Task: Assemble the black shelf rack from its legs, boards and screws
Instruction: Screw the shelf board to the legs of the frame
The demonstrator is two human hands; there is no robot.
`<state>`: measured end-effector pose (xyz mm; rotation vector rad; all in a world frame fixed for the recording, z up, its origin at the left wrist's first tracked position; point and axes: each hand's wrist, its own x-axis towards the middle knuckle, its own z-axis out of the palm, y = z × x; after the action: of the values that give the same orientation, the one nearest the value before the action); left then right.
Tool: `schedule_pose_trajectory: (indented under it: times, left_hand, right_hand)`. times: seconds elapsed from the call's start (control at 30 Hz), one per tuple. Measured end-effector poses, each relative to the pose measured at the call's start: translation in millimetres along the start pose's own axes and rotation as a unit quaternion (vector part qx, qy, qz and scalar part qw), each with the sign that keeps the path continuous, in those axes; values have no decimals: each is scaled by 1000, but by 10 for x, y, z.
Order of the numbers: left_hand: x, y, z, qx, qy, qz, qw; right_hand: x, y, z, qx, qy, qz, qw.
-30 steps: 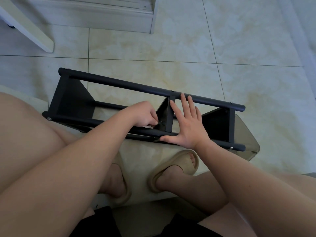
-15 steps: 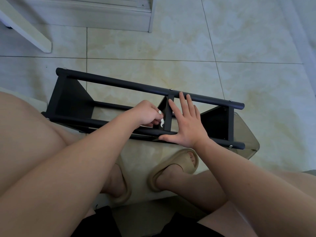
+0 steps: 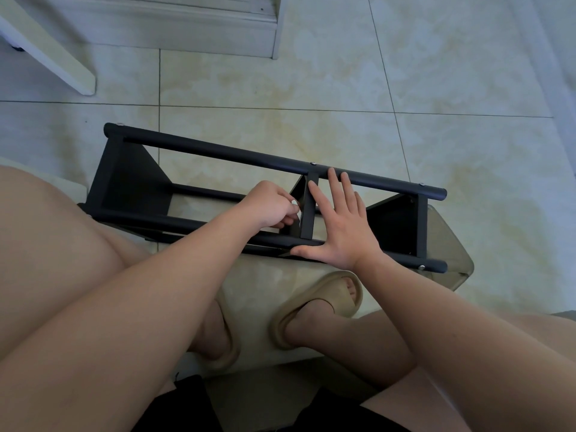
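Right now the black shelf rack (image 3: 218,155) lies on its side on the tiled floor (image 3: 436,88), its near edge over a pale sheet (image 3: 280,275), with its long round legs running crosswise under both hands. The left hand (image 3: 271,204) is curled, and its fingers (image 3: 288,217) and thumb pinch a small pale piece (image 3: 293,209); it is too small to tell whether this is a screw. Just past those fingertips stands the middle board (image 3: 307,210), seen edge-on between the two upper legs. On the far side of that board the right hand (image 3: 343,232) lies flat, holding nothing, fingers (image 3: 333,188) straight and spread. Its forefinger runs beside the board's edge, its longer fingertips reach the far leg (image 3: 389,182), and its thumb rests along the near leg (image 3: 187,224). A screw head (image 3: 313,164) shows on the far leg just beyond the forefinger tip. Well out from the left knuckles is one end board (image 3: 131,182); out past the right little finger is the other end board (image 3: 396,219). Below the right wrist a foot in a tan sandal (image 3: 324,300) rests on the sheet, and a second sandal (image 3: 227,350) shows under the left forearm. Far beyond all the fingertips stands white furniture (image 3: 187,26)
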<state>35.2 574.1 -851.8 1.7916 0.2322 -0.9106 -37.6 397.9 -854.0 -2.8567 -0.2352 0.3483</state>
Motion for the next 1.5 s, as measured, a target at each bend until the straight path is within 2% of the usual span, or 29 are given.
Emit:
schedule_pose_trajectory:
  times: [0.73,1.03,1.2,1.5]
  left_hand:
    - [-2,21,-19,-2,-13,-34,999]
    - [-37,84,14,-19,-31,-87,996]
    - [-46,70,-12,26,-72,-78,994]
    - [-47,-2,-146,109,-134,-14,985]
  right_hand:
    - [-1,-16,-26,0,-7,5,1000]
    - [-1,-6,-8,-3,0,3,1000]
    - [-2,-2,3,-2,2,2,1000]
    - [-2,2,4,-3,5,0,1000]
